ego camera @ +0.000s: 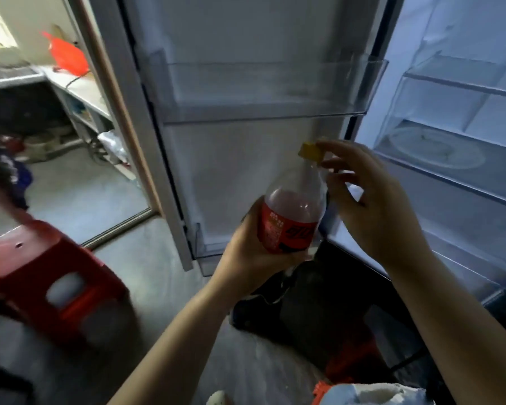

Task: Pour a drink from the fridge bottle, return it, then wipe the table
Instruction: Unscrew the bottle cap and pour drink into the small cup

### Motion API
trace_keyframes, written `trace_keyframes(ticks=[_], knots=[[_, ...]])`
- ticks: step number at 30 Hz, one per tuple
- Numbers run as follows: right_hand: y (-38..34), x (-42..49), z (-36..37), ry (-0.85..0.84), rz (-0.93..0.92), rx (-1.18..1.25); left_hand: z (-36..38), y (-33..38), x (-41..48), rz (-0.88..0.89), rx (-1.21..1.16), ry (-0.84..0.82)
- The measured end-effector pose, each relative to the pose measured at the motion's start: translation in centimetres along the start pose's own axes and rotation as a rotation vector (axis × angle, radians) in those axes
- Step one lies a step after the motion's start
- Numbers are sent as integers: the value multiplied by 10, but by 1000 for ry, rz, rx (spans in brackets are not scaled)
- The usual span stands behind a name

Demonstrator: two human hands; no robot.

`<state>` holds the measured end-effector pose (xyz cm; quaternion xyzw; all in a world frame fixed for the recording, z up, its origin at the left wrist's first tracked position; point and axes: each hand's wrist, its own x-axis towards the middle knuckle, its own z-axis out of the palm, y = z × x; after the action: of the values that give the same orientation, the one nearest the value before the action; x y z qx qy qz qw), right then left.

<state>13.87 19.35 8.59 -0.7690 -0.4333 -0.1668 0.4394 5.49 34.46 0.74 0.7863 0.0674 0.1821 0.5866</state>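
Bottle (292, 211) before open fridge door (246, 159), stool (50, 276) left.

Place: a home kitchen corner, dim, with a bare grey floor (146, 273).
Fridge: open fridge (450, 185), lit glass shelves (465, 83) at 2 o'clock; its door (240, 171) with a clear bin (260, 92) at 12.
Side room: white counter (82, 92) with shelving beneath, through a doorway (120, 112) at 10.
Seating: red plastic stool (41, 258) at 8.

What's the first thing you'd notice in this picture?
The bottle with the red label, right in the middle: the left hand grips it while the right hand pinches its yellow cap with its fingers. Behind it stands the open fridge door with a clear shelf, and a red stool sits at lower left.
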Motion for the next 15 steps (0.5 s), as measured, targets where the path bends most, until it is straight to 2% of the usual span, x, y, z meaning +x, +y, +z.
trace_keyframes(ticks=[7, 15], knots=[[-47, 24, 83, -180, -107, 172, -86, -22, -63, -87, 57, 259], [-145, 31, 181, -410, -252, 343, -187, -39, -155, -134, 192, 612]])
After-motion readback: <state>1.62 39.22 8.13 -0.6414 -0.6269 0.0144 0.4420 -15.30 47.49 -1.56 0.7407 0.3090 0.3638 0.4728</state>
